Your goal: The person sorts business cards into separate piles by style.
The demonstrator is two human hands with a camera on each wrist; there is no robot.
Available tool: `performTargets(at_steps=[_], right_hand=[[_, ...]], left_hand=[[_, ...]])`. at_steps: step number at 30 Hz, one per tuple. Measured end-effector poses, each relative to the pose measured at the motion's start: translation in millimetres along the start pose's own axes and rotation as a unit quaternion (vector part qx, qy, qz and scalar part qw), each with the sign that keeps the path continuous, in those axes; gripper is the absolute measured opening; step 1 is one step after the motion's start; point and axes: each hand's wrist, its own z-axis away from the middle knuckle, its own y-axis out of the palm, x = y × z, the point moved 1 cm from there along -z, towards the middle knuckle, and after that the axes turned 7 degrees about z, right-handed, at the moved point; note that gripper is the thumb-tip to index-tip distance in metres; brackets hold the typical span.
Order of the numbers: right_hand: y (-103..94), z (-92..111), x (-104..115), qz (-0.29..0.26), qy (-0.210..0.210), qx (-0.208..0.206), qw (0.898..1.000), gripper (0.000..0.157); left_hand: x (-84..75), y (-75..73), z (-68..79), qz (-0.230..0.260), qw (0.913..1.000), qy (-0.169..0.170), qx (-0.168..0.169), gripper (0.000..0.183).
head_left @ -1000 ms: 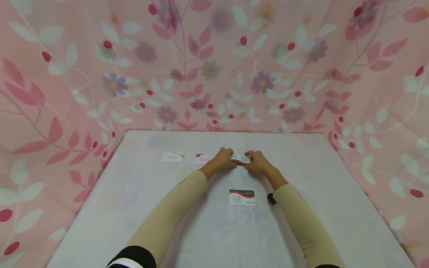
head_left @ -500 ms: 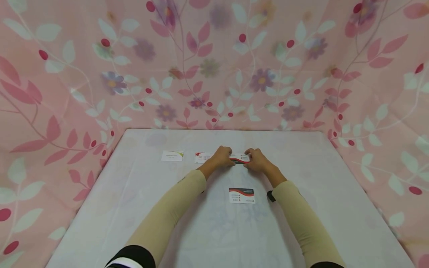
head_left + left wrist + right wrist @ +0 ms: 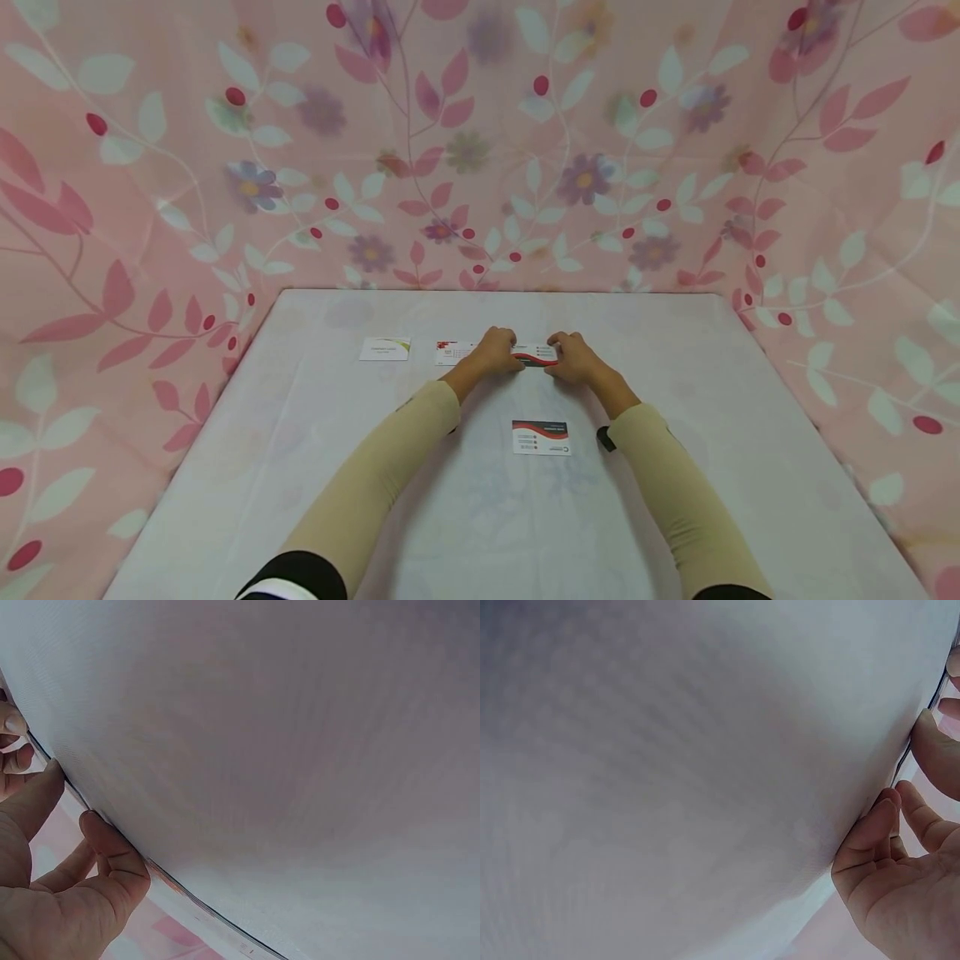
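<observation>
In the head view, a white, black and red business card (image 3: 535, 356) lies near the back of the table between my two hands. My left hand (image 3: 492, 352) pinches its left end, thumb at the near edge and fingers at the far edge. The right end is held the same way by my right hand (image 3: 577, 360). Part of a white business card with a red corner print (image 3: 451, 353) shows left of my left hand, which covers its right side. Both wrist views show the fingers of the left hand (image 3: 82, 900) and right hand (image 3: 900, 877) down at the thin card edge.
Further left lies a white business card with a green corner (image 3: 385, 349). A black, red and white business card (image 3: 541, 438) rests nearer me, between the forearms. The white-covered table (image 3: 300, 475) meets a pink floral cloth (image 3: 465, 167) behind and at the sides.
The head view has shifted very slightly. Both hands stay at the same business card, with no clear movement of the cards on the table.
</observation>
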Motion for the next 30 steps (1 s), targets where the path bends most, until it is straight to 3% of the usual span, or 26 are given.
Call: performTargets(at_steps=[30], right_hand=[[2.9, 3.4, 1.4, -0.003, 0.002, -0.014, 1.000, 0.059]], left_hand=[[-0.5, 0.3, 0.0, -0.003, 0.9999, -0.017, 0.000, 0.058]])
